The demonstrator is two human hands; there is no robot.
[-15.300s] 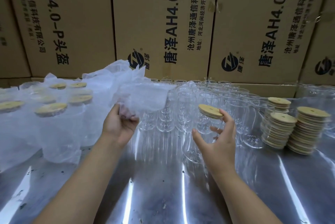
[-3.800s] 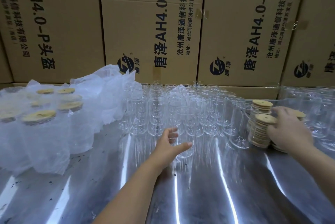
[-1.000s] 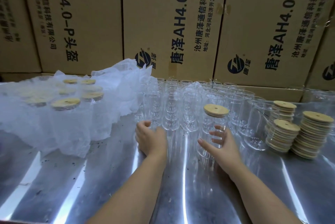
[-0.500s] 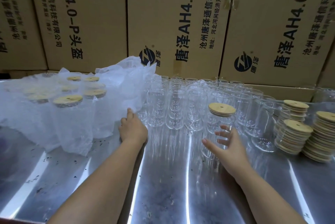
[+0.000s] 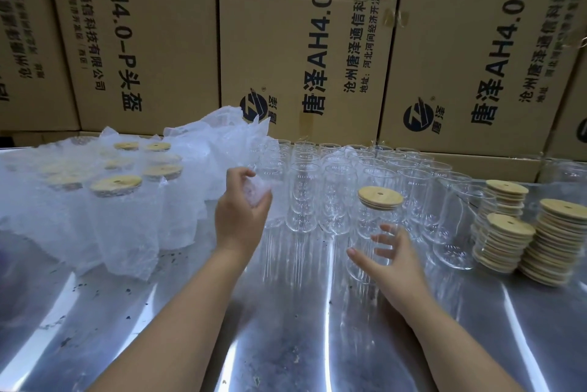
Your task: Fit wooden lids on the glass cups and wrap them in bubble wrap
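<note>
Left hand pinches a bubble wrap sheet, fingers curled on it. Right hand loosely cups the lidded glass cup at its 3 o'clock, fingers spread. Steady the cup's base, feed wrap in from 9 o'clock, keep the wooden lid seated.

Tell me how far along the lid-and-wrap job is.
Done: several wrapped cups, lidded, stand at left. In hand: the right hand holds a lidded glass cup, the left hand grips a bubble wrap piece. Remaining: rows of unlidded glass cups, three lid stacks.
</note>
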